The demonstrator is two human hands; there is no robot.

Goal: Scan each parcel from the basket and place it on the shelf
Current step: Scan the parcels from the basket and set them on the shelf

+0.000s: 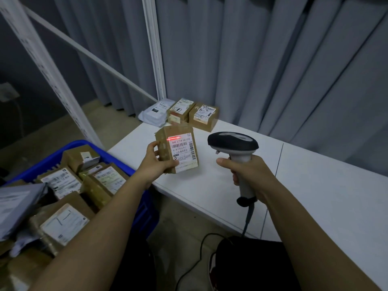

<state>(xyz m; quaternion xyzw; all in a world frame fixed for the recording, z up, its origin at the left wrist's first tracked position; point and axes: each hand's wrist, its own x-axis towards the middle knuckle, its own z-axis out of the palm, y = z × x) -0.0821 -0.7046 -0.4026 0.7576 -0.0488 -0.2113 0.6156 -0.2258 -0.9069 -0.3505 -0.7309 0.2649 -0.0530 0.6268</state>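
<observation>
My left hand (158,162) grips a small brown cardboard parcel (178,149) with a white barcode label, held above the white shelf board (315,196). A red scan line glows across the top of the label. My right hand (249,173) grips the handle of a black and grey barcode scanner (233,143), whose head points left at the parcel. The blue basket (105,156) at the lower left holds several more brown parcels with labels.
At the far end of the shelf board lie a white poly bag (155,113) and two brown boxes (181,111) (204,117). White shelf uprights (154,49) stand by the grey curtain. The scanner's black cable (247,219) hangs down to the floor.
</observation>
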